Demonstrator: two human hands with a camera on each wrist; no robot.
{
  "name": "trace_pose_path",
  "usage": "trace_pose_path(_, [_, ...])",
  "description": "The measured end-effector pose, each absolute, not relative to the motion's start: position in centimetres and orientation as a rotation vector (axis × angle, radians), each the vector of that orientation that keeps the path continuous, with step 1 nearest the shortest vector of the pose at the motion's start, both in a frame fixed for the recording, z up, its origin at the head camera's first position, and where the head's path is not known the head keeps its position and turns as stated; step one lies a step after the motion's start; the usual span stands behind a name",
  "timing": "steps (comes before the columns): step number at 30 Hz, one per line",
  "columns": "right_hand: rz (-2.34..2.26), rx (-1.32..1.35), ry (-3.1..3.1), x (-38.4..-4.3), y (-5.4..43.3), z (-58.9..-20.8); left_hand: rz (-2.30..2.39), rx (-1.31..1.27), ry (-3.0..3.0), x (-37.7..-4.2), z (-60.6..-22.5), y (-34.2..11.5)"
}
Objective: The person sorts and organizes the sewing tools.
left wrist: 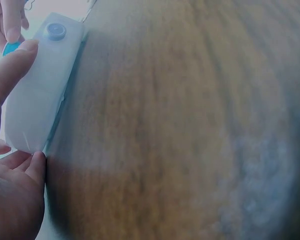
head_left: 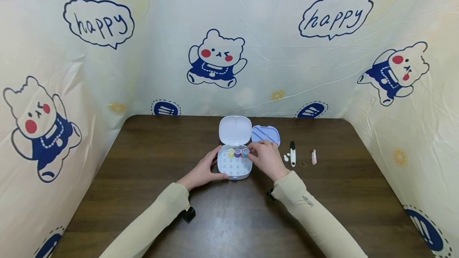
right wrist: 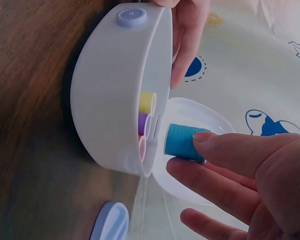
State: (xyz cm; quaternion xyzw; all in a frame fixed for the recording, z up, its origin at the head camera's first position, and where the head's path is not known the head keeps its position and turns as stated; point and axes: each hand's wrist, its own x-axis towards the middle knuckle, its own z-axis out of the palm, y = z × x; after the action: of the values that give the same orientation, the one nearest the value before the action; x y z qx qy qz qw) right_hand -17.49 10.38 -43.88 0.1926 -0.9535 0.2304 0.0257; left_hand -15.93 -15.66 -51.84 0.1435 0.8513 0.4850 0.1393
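My left hand [head_left: 205, 171] grips the left side of a white sewing box [head_left: 234, 177], its thumb at the front corner. The box stands open on the table, rows of small pegs on its floor. Between the thumb and fingers of my right hand [head_left: 268, 159] is a blue thread spool [right wrist: 182, 141], held above the box's back right. A yellow spool [right wrist: 147, 103], a purple spool [right wrist: 144, 124] and a reddish spool [right wrist: 142, 148] sit inside in a row. In the left wrist view, the box's front wall [left wrist: 37, 95] shows with its round latch button [left wrist: 55, 31].
The raised white lid [head_left: 235, 130] leans back behind the box. A lilac tray [head_left: 265, 134] lies behind my right hand. Farther right are a black-and-white slim tool [head_left: 293, 154], small white pieces [head_left: 286, 157], a thin ring [head_left: 303, 164] and a pink-and-white small tool [head_left: 314, 157].
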Motion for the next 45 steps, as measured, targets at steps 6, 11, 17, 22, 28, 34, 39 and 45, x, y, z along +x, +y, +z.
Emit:
trace_pose_path(6, [0.677, 0.625, -2.95, -17.8, 9.5, -43.9, 1.407, 0.398, 2.447, -15.9, -51.6, -15.7])
trace_pose_path(11, [0.673, 0.646, -2.958, -17.9, 8.7, -43.9, 1.397, 0.407, 2.444, -15.8, -51.5, -15.8])
trace_pose_path(17, [0.658, 0.681, -2.949, -18.1, 7.9, -44.0, 1.426, 0.445, 2.442, -16.0, -51.5, -15.7])
trace_pose_path(22, [0.636, 0.694, -2.958, -18.3, 7.3, -44.3, 1.419, 0.434, 2.442, -16.0, -51.5, -15.7])
trace_pose_path(28, [0.624, 0.727, -2.951, -18.7, 6.6, -44.3, 1.431, 0.442, 2.436, -15.9, -51.5, -15.7])
trace_pose_path(34, [0.6, 0.75, -2.937, -19.0, 5.8, -44.5, 1.441, 0.447, 2.433, -15.9, -51.5, -15.8])
trace_pose_path(39, [0.604, 0.751, -2.949, -19.2, 5.2, -44.6, 1.45, 0.458, 2.43, -15.9, -51.7, -15.8])
trace_pose_path(45, [0.577, 0.763, -2.944, -19.5, 4.7, -44.7, 1.451, 0.466, 2.432, -15.9, -51.7, -15.9])
